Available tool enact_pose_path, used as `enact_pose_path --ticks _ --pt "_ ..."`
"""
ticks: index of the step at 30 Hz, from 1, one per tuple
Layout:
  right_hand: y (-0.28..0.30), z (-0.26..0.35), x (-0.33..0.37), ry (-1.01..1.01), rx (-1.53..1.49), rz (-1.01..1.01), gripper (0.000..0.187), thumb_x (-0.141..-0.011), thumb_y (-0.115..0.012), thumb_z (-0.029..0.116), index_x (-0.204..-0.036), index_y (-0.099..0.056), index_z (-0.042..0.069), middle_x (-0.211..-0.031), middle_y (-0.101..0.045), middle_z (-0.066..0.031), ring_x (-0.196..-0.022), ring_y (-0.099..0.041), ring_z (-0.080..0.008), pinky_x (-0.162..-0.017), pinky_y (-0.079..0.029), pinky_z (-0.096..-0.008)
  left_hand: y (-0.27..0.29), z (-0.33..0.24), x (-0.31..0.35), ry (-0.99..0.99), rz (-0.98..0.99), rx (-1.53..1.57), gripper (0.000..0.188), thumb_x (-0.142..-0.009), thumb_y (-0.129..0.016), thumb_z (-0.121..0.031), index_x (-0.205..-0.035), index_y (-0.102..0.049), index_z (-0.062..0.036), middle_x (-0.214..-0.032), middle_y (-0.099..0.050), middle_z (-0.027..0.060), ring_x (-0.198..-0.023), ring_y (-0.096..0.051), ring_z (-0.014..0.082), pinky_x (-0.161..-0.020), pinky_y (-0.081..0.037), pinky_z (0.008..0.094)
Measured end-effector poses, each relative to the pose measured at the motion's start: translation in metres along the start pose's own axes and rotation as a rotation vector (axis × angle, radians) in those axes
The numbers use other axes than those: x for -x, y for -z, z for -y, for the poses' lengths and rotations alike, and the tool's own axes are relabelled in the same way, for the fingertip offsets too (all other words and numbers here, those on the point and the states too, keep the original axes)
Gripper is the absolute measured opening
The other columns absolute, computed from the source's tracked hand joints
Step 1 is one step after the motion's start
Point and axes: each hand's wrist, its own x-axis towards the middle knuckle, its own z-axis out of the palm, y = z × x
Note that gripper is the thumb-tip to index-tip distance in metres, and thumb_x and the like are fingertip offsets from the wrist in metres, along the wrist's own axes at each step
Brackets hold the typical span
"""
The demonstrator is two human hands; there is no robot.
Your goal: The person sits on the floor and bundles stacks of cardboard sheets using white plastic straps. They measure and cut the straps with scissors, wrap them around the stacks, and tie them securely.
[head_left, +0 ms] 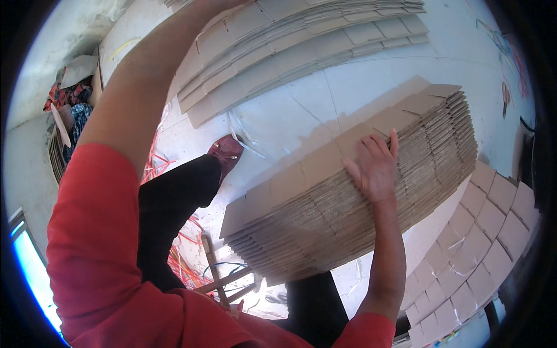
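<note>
In front of me lies a thick stack of flat, slotted brown cardboard pieces (301, 174), its many layered edges facing me. My right hand (374, 168) rests on the upper near edge of this stack, fingers spread and the thumb apart. My left arm reaches far forward to a second, longer stack of the same cardboard (301, 43). At the top edge of the picture, only part of my left hand (223, 4) shows, close to that far stack. Its fingers are cut off, so what they do is hidden.
More slotted cardboard (464, 261) is spread at the right with white ties on it. Red plastic strapping (185, 255) lies around a small wooden stool (223, 284) near my legs. Scissors (506, 98) lie far right on the pale floor. Clothes (72, 95) are piled at the left wall.
</note>
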Motion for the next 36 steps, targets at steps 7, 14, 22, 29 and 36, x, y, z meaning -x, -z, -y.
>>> enact_pose_path --ticks 7,14,22,29,36 --pt "0.0 -0.001 0.001 -0.023 -0.014 0.01 0.038 -0.078 -0.058 0.04 -0.081 -0.06 0.003 -0.089 -0.058 -0.0088 -0.099 -0.052 -0.0253 -0.108 -0.017 -0.0522 0.068 -0.042 -0.013 -0.155 -0.133 -0.583 0.056 -0.086 -0.046 -0.014 -0.14 -0.029 -0.0127 -0.12 -0.052 0.0242 -0.105 -0.053 0.0371 -0.089 -0.043 0.0414" --pt "0.005 -0.006 0.006 -0.027 -0.029 -0.002 0.038 -0.08 -0.055 0.041 -0.078 -0.061 0.004 -0.085 -0.057 -0.0093 -0.097 -0.052 -0.0253 -0.108 -0.017 -0.051 -0.012 -0.146 0.074 -0.444 -0.564 -0.475 0.061 -0.075 -0.05 -0.001 -0.134 -0.036 -0.0106 -0.107 -0.058 0.0199 -0.095 -0.057 0.0367 -0.077 -0.045 0.0464" --pt "0.0 -0.005 0.005 -0.006 0.029 -0.055 0.054 -0.081 -0.052 0.048 -0.105 -0.057 0.0 -0.087 -0.058 -0.0101 -0.097 -0.052 -0.0249 -0.109 -0.016 -0.0491 -0.114 -0.164 0.144 -0.241 -0.385 -0.198 0.064 -0.067 -0.06 -0.002 -0.129 -0.044 -0.0075 -0.086 -0.062 0.0175 -0.074 -0.061 0.0332 -0.067 -0.049 0.0385" --pt "-0.005 -0.007 0.008 -0.004 0.025 -0.11 0.055 -0.081 -0.052 0.049 -0.106 -0.057 0.001 -0.085 -0.059 -0.0103 -0.095 -0.053 -0.0241 -0.109 -0.017 -0.0485 -0.087 -0.168 0.12 -0.135 -0.098 0.05 0.05 -0.067 -0.068 -0.011 -0.115 -0.054 -0.0024 -0.086 -0.062 0.0205 -0.08 -0.061 0.0356 -0.069 -0.048 0.0379" --pt "-0.001 -0.007 0.01 -0.003 -0.033 -0.114 0.041 -0.081 -0.054 0.043 -0.089 -0.063 0.004 -0.084 -0.059 -0.0089 -0.094 -0.053 -0.0238 -0.109 -0.018 -0.0488 -0.126 -0.197 0.154 -0.116 -0.203 -0.005 0.042 -0.069 -0.059 -0.004 -0.111 -0.056 -0.003 -0.089 -0.061 0.0217 -0.083 -0.06 0.0368 -0.071 -0.047 0.0394"
